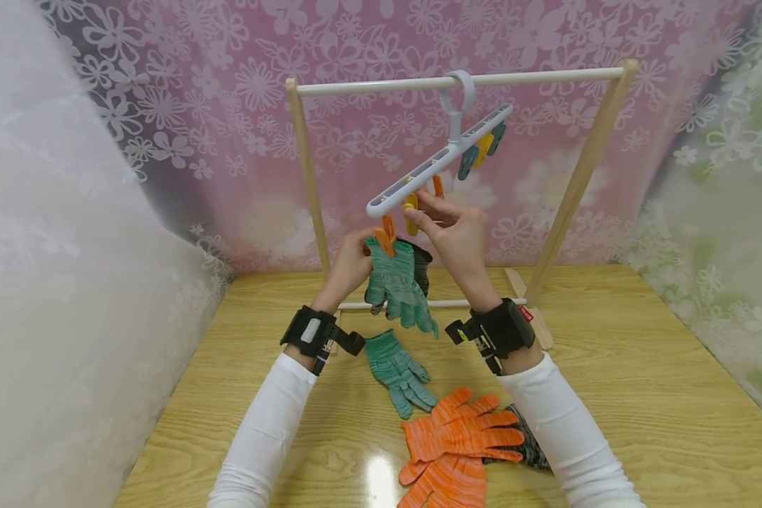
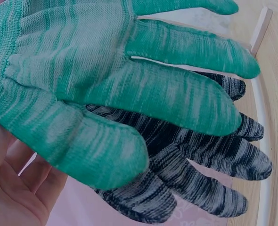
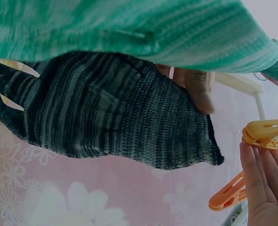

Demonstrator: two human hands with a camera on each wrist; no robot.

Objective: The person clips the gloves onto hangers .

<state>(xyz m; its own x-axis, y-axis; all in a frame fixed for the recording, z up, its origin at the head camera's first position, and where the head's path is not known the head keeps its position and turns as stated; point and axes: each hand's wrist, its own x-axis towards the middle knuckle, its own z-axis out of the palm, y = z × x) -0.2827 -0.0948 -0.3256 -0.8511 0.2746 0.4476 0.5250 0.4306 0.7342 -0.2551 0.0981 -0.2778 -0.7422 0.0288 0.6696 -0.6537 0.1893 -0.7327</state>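
Observation:
A pale grey clip hanger (image 1: 441, 162) hangs from a rod. At its near end an orange clothespin (image 1: 386, 236) grips the cuff of a green glove (image 1: 394, 279). Behind that glove is a black-and-grey knit glove (image 3: 106, 108), partly hidden in the head view. My left hand (image 1: 351, 261) holds it near the cuff, a finger lying over its edge in the right wrist view. My right hand (image 1: 458, 233) pinches a yellow clothespin (image 1: 410, 214) between thumb and fingers, right under the hanger bar. The black-and-grey glove's cuff lies a little apart from this clothespin in the right wrist view.
Another green glove (image 1: 398, 374), two orange gloves (image 1: 454, 437) and a dark glove (image 1: 528, 444) lie on the wooden table (image 1: 260, 423). The rack's wooden posts (image 1: 574, 190) stand on both sides. More clothespins (image 1: 480, 150) hang toward the hanger's far end. Patterned curtains surround the table.

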